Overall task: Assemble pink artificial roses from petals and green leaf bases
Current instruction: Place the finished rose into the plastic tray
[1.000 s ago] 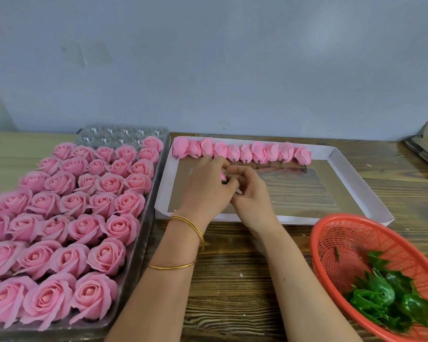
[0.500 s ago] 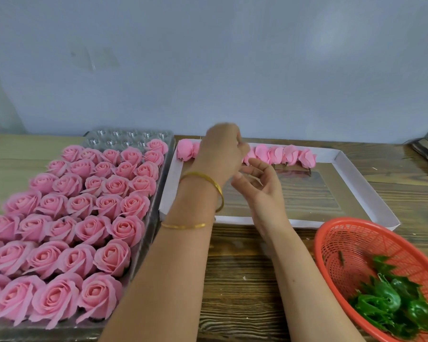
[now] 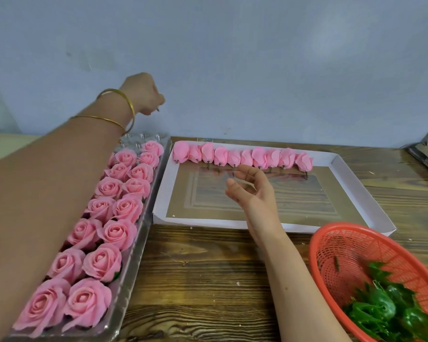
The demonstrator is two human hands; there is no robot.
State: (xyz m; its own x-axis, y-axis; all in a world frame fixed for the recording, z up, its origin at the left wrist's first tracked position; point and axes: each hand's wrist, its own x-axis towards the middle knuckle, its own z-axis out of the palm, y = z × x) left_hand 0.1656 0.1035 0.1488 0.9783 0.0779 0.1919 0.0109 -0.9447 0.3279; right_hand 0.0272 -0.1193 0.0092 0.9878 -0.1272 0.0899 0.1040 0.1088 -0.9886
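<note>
Left hand [image 3: 143, 93] is up high at about eleven o'clock, lifted over the far end of the clear plastic tray [image 3: 141, 245], two gold bangles [image 3: 127, 101] on the wrist. The fingers are curled under and a small dark tip [image 3: 157, 110] pokes out beneath them, but from here I cannot tell what they have hold of. Right hand [image 3: 251, 191] hovers over the white cardboard tray [image 3: 203, 222] near the centre, palm turned toward nine o'clock, fingers relaxed and loosely spread, nothing in it. Its fingertips [image 3: 247, 170] sit just beside the row of pink rose buds [image 3: 242, 157], which lie side by side along the tray's twelve o'clock edge, short stems pointing toward six. Whether the fingers touch a bud, I can't say. Over at nine o'clock, running down to seven, the finished pink roses [image 3: 114, 233] sit packed in the plastic tray, blooms facing up, the left forearm crossing over much of them; a few bare cups show at the tray's far end. Down at four o'clock there's the red plastic basket [image 3: 336, 243], cut off by the edge of view, with a heap of green leaf bases [image 3: 386, 309] lying in its near side. All of it sits on a dark-grained wooden table [image 3: 208, 280], the two trays just beside one another, the basket's rim close to the cardboard tray's near right corner.
</note>
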